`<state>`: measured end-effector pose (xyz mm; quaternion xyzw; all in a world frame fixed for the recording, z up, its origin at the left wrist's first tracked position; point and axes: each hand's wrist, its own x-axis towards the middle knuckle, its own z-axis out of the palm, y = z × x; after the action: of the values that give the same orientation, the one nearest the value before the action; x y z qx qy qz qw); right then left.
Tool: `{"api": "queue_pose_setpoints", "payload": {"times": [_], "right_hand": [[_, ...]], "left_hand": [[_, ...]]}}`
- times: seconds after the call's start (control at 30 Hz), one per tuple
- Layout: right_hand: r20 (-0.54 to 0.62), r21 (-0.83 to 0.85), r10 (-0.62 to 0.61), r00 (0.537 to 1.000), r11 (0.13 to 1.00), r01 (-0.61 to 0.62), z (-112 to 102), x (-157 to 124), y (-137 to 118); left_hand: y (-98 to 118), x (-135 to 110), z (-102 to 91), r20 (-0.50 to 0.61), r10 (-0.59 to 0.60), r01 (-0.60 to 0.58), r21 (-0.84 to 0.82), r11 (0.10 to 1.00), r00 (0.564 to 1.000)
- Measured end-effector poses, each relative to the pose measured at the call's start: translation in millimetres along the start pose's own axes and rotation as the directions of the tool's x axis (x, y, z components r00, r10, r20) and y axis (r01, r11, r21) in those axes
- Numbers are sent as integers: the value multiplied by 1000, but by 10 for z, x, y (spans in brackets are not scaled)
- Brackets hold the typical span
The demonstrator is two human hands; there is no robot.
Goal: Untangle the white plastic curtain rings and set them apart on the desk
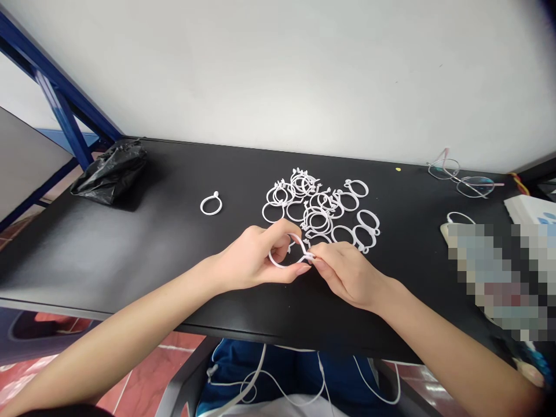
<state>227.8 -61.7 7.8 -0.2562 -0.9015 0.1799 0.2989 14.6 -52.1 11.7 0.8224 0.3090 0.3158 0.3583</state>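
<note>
- A blue steel frame (65, 121) rises at far left, behind the matte black tabletop (130, 255).
- A crumpled, glossy black plastic bag (109, 172) lies at the table's back left corner, its contents hidden.
- A single curtain ring (211, 204) of white plastic lies apart, with a small knob on its rim.
- The left hand (254, 258) is closed on a held curtain ring (278, 261), gripping its curve between thumb and fingers above the tabletop.
- The right hand (347, 275) pinches that same ring's other end.
- A loose heap of curtain rings (319, 202) lies just beyond both hands, overlapping and tangled.
- Thin wire-framed eyeglasses (461, 178) lie near the back right edge.
- A pixelated object (495, 278) at far right cannot be made out.
</note>
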Motion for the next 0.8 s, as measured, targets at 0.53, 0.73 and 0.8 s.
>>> {"api": "queue_pose_setpoints", "payload": {"times": [0.53,0.73,0.8], "right_hand": [[21,7,5,1000,1000,-5,17,-20,-2],[27,13,13,1000,1000,-13,17,-12,-3],[26,15,10,1000,1000,-10,15,-11,-3]], "left_hand": [[13,-1,-22,50,-2,2,0,1000,999],[16,-9,-23,46,13,-13,-3,1000,999],[15,-11,-23,47,10,-10,0,1000,999]]}}
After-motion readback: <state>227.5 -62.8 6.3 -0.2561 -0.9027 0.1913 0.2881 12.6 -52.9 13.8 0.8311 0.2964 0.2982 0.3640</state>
